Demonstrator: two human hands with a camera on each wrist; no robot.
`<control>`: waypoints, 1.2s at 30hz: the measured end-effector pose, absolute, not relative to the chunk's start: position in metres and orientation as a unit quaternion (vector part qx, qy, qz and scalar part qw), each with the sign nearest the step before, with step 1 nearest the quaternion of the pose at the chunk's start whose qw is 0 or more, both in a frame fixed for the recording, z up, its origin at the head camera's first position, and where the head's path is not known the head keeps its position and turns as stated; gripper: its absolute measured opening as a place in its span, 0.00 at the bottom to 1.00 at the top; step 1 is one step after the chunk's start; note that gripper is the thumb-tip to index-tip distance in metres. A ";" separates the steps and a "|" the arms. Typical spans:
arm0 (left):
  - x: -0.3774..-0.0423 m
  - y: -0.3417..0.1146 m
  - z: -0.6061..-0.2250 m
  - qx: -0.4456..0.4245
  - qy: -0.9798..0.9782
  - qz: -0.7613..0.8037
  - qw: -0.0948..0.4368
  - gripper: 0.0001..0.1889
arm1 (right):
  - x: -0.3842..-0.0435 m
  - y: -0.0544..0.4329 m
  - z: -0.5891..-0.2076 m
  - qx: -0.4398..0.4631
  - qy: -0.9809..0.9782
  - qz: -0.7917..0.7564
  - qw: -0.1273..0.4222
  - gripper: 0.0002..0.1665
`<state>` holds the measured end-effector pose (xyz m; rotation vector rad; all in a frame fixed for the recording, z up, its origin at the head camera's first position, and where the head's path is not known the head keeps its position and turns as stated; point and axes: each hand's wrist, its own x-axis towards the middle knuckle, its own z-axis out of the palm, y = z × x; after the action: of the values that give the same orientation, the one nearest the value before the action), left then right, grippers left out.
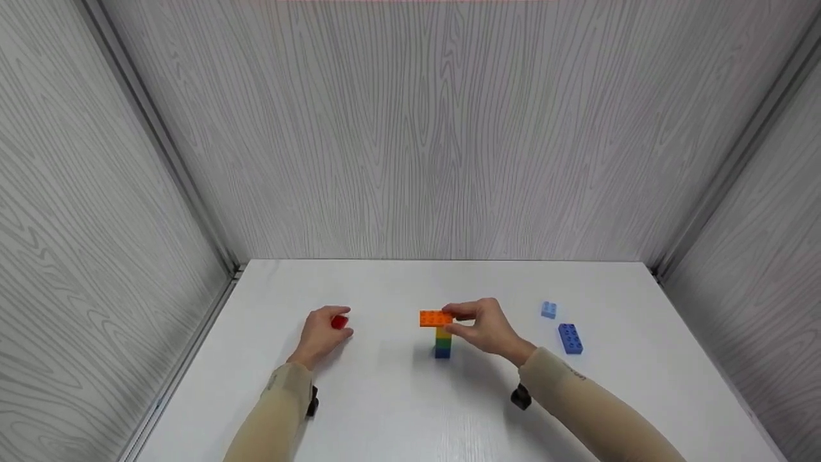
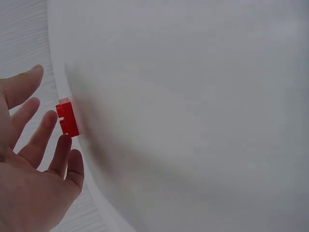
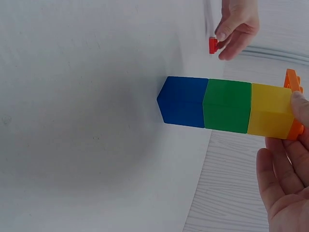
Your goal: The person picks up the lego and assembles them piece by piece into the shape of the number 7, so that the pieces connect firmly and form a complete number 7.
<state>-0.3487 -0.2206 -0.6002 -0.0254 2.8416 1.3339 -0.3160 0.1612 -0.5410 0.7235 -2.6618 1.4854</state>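
Now, wide shot first: a white table (image 1: pixel 378 417) with the action around its middle. Working there is the right hand (image 1: pixel 489 327), thumb and fingers pinching the orange brick (image 1: pixel 433 318) by its right end. Over on the left, the left hand (image 1: pixel 319 333) has its fingers parted in a loose curve, thumb well clear of them, gripping nothing.

Centre stage stands the tower (image 1: pixel 443 344), upright: blue block (image 3: pixel 183 102) at the foot, green block (image 3: pixel 227 106) in the middle, yellow block (image 3: pixel 271 111) above. Across the top sits the orange brick, jutting out left past the yellow block; whether it's fully seated, I can't tell. Good technique here, I'd say: keep it level, match studs to sockets, press straight down over the column. A shove on that overhang could tip the lot, so a steadying hand low down would help.

Out right, it's the dark blue brick (image 1: pixel 570 339) on the near side, the light blue brick (image 1: pixel 549 310) farther off, both studs-up. Back left, the red brick (image 2: pixel 69 119) stands studs-up right by the left hand's fingertips; contact, I can't call.

Brands? None readable on any brick. Tiniest of all, dark lettering (image 1: pixel 575 374) on the right sleeve (image 1: pixel 596 404), too blurred to read.
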 end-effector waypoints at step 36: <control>-0.346 -0.218 -0.598 0.006 0.909 0.415 0.017 0.21 | -0.314 0.160 -0.541 0.224 -0.848 0.480 0.004 0.20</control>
<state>-0.3462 -0.2180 -0.5984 0.0181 2.8260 1.2909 -0.3140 0.1602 -0.5409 0.7016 -2.6580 1.5029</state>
